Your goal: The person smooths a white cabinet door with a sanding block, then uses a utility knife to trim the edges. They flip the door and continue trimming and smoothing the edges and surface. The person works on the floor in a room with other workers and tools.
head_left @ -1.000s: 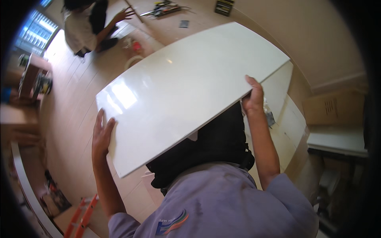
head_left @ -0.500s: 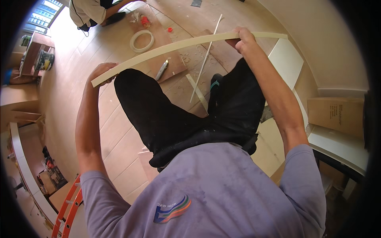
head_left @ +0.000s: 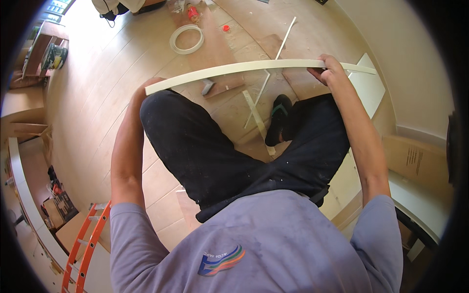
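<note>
A long, pale cream board [head_left: 239, 68] spans the space above my knees, its narrow edge toward me. My left hand [head_left: 154, 84] is closed at its left end, the fingers mostly hidden behind the board. Farther along, toward the right end, my right hand [head_left: 330, 72] grips it, thumb and fingers wrapped around. Below the board, partly covered by it, a grey utility knife [head_left: 208, 88] lies on a brown sheet [head_left: 228, 88]. Thin white strips [head_left: 285, 40] and a wider pale strip [head_left: 255, 113] lie between my legs.
A coil of white edging [head_left: 186, 40], a red bottle [head_left: 194, 13] and a red cap [head_left: 226, 28] lie on the floor ahead. A white panel [head_left: 367, 88] rests at the right near the wall. An orange ladder [head_left: 88, 246] stands at lower left. Another person [head_left: 129, 5] is at the top.
The board and both hands sit farther right and slightly lower in the view for the right hand. The view has shifted, and the knife is now more covered by the board.
</note>
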A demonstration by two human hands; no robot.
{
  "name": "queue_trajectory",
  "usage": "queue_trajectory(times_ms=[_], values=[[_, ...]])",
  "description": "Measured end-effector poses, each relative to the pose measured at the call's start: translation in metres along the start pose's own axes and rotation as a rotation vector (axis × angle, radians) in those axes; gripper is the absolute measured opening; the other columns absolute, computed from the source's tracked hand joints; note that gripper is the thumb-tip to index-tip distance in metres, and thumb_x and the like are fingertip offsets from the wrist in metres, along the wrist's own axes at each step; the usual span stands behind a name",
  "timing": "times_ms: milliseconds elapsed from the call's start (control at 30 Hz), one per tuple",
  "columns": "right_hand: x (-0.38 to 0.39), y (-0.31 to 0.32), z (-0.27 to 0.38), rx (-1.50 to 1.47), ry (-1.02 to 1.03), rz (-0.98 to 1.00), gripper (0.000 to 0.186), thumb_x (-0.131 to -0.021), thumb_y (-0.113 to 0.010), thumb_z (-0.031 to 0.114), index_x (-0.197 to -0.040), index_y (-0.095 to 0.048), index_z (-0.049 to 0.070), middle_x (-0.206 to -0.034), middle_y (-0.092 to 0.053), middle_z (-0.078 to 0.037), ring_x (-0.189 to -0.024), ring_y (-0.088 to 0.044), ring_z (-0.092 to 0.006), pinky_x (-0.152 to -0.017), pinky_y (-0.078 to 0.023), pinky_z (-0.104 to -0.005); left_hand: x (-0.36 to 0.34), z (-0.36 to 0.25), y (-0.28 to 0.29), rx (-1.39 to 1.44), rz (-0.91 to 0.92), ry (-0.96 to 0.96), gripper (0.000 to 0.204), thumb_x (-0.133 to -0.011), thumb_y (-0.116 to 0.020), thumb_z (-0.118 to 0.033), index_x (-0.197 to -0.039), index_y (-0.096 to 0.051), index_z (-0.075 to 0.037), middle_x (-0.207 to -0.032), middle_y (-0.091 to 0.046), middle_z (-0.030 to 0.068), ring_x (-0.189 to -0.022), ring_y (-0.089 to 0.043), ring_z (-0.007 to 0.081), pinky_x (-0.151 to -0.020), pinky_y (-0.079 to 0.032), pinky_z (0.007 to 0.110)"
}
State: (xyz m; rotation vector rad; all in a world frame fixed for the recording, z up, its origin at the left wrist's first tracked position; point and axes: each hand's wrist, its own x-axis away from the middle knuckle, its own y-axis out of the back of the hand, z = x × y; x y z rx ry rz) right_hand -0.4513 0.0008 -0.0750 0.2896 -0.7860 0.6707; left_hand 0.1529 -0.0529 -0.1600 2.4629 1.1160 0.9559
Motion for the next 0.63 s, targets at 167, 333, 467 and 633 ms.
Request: queue_trajectory(times_ms=[167, 333, 467, 633], values=[[-0.019, 0.014, 0.007, 0.131, -0.005, -0.047, 0.023, -0.091, -0.06, 0.007, -0.113, -0.053, 0.003, -0.11, -0.059, -0.017, -0.099, -0.068, -0.0342, -0.088, -0.063, -0.0601, 0.048, -0.073, -0.067, 0.293, -0.199, -0.285, 0.018, -0.091, -0.076, -0.01, -0.107, -0.072, -0.004, -0.092, -0.071, 0.0066, -0.09, -0.068, 0.0156, -0.081, -0.053, 0.031], [-0.037, 0.017, -0.006, 0.142, 0.015, -0.092, 0.028, -0.091, -0.059, 0.006, -0.117, -0.05, 0.0, -0.12, -0.053, -0.02, -0.106, -0.065, -0.0386, -0.086, -0.063, -0.0618, -0.019, -0.022, -0.083, 0.132, 0.224, 0.257, 0.019, -0.089, -0.07, -0.017, -0.102, -0.073, -0.004, -0.086, -0.07, 0.0061, -0.079, -0.066, 0.0178, -0.07, -0.05, 0.033], [-0.052, 0.03, -0.007, 0.147, 0.013, -0.015, 0.034, -0.092, -0.063, 0.009, -0.122, -0.049, 0.0, -0.12, -0.053, -0.019, -0.106, -0.065, -0.0387, -0.084, -0.064, -0.0595, -0.022, -0.012, -0.091, 0.176, 0.235, -0.002, 0.015, -0.093, -0.065, -0.017, -0.095, -0.068, -0.002, -0.079, -0.066, 0.0024, -0.074, -0.065, 0.0124, -0.064, -0.049, 0.029], [-0.078, 0.032, -0.016, 0.149, 0.072, 0.087, 0.047, -0.092, -0.069, 0.016, -0.132, -0.046, 0.008, -0.12, -0.053, -0.017, -0.105, -0.067, -0.0326, -0.082, -0.063, -0.0611, -0.046, -0.007, -0.076, 0.517, 0.388, 0.07, 0.027, -0.096, -0.065, -0.024, -0.113, -0.071, -0.005, -0.076, -0.066, 0.0008, -0.068, -0.065, 0.0134, -0.06, -0.051, 0.029]])
